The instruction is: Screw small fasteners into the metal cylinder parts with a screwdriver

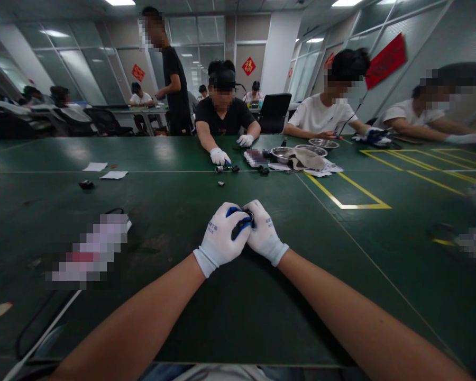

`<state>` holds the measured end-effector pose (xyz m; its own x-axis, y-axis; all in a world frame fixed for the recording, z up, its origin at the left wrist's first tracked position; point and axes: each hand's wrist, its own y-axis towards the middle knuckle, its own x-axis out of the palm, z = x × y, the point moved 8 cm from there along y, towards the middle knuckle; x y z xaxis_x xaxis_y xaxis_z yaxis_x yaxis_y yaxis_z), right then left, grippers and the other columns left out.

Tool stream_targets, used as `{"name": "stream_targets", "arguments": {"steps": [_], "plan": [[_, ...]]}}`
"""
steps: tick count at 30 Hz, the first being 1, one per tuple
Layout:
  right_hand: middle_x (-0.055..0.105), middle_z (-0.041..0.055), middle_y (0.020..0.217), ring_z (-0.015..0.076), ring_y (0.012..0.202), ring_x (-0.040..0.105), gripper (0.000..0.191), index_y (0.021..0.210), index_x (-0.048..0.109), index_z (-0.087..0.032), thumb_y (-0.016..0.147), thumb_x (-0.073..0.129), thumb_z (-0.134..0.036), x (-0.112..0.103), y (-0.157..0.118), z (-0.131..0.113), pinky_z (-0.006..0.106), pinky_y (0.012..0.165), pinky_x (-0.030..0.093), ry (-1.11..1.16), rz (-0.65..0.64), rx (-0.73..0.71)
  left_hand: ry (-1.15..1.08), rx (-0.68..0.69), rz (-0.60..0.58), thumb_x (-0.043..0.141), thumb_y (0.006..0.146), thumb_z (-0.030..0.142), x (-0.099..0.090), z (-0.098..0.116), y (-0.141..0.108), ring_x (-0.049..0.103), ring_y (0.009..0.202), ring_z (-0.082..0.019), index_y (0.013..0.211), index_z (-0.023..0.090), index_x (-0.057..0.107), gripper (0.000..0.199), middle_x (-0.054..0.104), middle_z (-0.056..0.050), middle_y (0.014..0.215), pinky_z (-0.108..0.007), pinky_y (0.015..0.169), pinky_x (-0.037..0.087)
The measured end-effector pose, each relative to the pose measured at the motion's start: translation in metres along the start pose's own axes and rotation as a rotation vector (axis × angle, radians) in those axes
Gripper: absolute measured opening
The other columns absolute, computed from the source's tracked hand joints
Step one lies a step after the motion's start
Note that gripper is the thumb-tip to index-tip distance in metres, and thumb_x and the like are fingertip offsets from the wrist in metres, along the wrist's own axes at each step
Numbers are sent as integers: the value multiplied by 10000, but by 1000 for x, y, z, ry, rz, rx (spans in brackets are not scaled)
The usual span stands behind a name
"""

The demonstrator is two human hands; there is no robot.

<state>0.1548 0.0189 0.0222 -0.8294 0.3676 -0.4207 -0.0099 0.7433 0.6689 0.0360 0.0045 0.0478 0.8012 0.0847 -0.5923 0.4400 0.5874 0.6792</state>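
Observation:
My left hand [222, 235], in a white glove with blue on the fingers, is curled round one side of a small dark round object [248, 217]. From the other side my right hand [265, 232], gloved alike, closes on the same object. Both hands touch each other above the green table [174, 301], near its middle. Fingers cover most of the object, so its shape is hard to make out.
A blurred power strip [93, 248] with a cable lies at left. White papers [114, 175] and a small black part [86, 184] are behind it. Across the table, a person's gloved hand [219, 156] is near small parts. Metal bowls [281, 154] and a cloth [307, 159] stand right of them.

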Motion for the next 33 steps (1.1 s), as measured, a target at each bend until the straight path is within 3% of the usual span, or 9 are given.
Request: {"name": "stream_targets", "arguments": {"steps": [21, 33], "plan": [[550, 41, 912, 211, 787, 546, 131, 915, 553, -234, 816, 575, -150, 2, -1, 5, 355, 687, 492, 24, 20, 16, 11, -48, -13, 653, 927, 251, 2, -4, -2, 652, 1064, -274, 1113, 195, 685, 197, 618, -119, 1166, -477, 936, 601], [529, 46, 912, 217, 802, 547, 131, 855, 528, -241, 790, 606, -157, 3, 1, 7, 359, 694, 497, -8, 3, 42, 2, -49, -26, 654, 926, 255, 3, -4, -1, 653, 1064, -277, 1096, 182, 695, 189, 622, -121, 1144, -472, 950, 595]]}}
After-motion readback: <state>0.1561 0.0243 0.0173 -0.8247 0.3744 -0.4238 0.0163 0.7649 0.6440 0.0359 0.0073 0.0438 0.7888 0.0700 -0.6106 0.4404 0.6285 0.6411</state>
